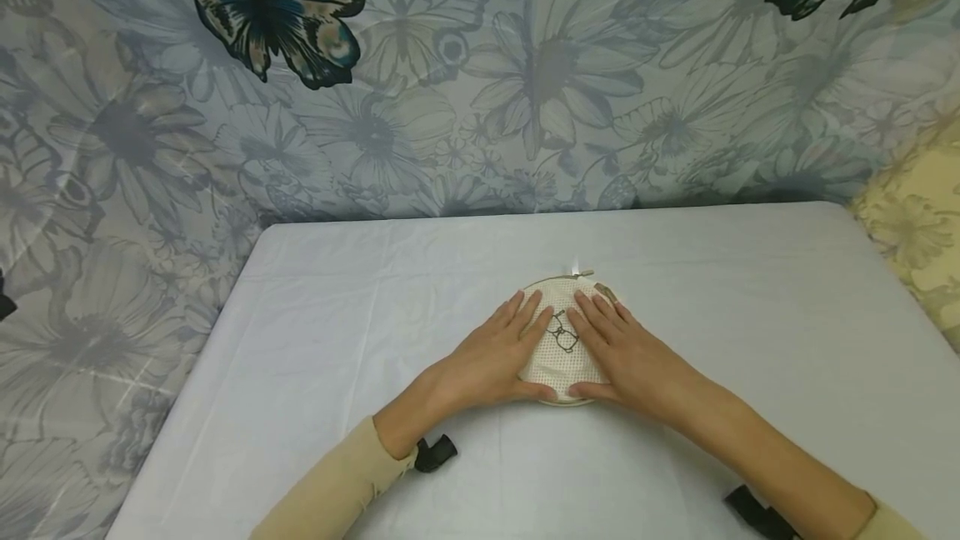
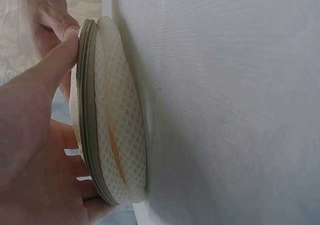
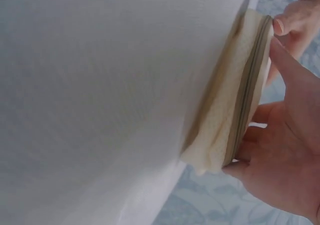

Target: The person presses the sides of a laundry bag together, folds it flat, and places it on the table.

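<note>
A round cream mesh laundry bag (image 1: 558, 372) lies on the white table, with a dark line drawing on its top. A greenish-grey zipper (image 2: 89, 110) runs round its rim, and a small zip pull shows at the far edge in the head view. My left hand (image 1: 495, 357) rests on the bag's left side, fingers straight and thumb along the near edge. On the right side my right hand (image 1: 633, 357) lies the same way, its thumb close to the left one. The bag's side (image 3: 220, 105) looks puffed and slightly creased in the right wrist view.
The white cloth-covered table (image 1: 315, 315) extends around the bag. Behind it hangs a grey floral backdrop (image 1: 420, 132) with butterflies, and a yellowish patterned cloth (image 1: 915, 207) is at the right. Black wrist mounts (image 1: 437, 453) sit under the forearms.
</note>
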